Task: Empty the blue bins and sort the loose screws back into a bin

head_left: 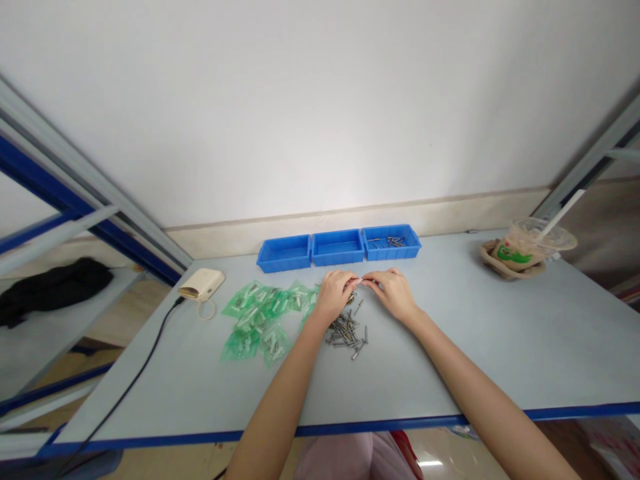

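Observation:
My left hand (336, 293) and my right hand (393, 291) meet at the fingertips, just in front of the blue bins. Both are closed in a pinch, and whatever lies between the fingertips is too small to make out. Close to my left hand is a loose pile of small metal fasteners (345, 331), like screws or pins, some silver and some brass-coloured. My left hand and forearm hide part of it. To the left lie several green plastic bags (257, 313) with small metal and white parts inside.
Three blue bins stand in a row by the wall: left bin (284, 263), middle bin (338, 257) and right bin (393, 254), which holds some metal pieces. A cream device (203, 283) with a black cable (145, 367) is at left. A drink cup (523, 247) stands at right.

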The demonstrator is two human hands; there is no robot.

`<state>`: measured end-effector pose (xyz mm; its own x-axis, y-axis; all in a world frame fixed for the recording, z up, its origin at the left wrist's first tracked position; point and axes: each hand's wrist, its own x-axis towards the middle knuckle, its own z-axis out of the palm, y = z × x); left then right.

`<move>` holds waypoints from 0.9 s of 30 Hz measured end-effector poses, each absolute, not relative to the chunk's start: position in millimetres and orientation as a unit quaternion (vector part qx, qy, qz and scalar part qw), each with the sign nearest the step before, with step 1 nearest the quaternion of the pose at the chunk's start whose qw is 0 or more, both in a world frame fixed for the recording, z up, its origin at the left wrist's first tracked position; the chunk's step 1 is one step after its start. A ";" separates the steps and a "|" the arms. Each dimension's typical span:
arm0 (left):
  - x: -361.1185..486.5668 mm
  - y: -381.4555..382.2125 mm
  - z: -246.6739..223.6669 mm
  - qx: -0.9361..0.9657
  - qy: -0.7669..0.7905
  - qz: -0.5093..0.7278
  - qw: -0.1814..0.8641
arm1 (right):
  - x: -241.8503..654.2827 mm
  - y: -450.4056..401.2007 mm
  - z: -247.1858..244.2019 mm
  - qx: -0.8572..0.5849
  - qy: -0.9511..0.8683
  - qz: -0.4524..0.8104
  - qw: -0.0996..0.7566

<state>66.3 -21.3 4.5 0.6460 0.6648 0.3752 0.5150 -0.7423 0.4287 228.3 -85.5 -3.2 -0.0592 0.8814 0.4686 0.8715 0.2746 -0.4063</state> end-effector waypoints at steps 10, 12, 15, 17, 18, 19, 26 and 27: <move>66.5 -21.5 4.9 0.896 0.335 0.250 0.151 | 228.5 -84.6 -4.1 -0.601 -0.730 0.005 0.326; 66.2 -21.6 5.0 0.892 0.330 0.261 0.167 | 229.1 -84.1 -5.4 -0.602 -0.729 0.002 0.327; 65.8 -21.9 4.9 0.892 0.323 0.262 0.176 | 229.4 -83.9 -6.0 -0.601 -0.729 0.008 0.328; 65.7 -22.4 4.6 0.893 0.330 0.256 0.169 | 228.9 -84.2 -5.4 -0.597 -0.731 0.017 0.331; 65.7 -22.8 4.5 0.893 0.333 0.254 0.165 | 228.6 -84.5 -5.0 -0.595 -0.732 0.020 0.331; 65.7 -23.4 4.5 0.893 0.335 0.252 0.163 | 228.2 -84.8 -4.5 -0.593 -0.734 0.020 0.331; 65.1 -26.0 7.2 0.881 0.336 0.269 0.197 | 226.6 -86.1 -2.3 -0.592 -0.736 -0.002 0.329; 64.9 -25.9 7.5 0.881 0.336 0.268 0.196 | 226.3 -86.1 -2.0 -0.590 -0.737 -0.001 0.329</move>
<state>64.9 -25.9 7.5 0.6303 0.6979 0.3400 0.4875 -0.6967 0.5264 226.3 -86.1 -2.0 -0.0872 0.8696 0.4860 0.8705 0.3037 -0.3872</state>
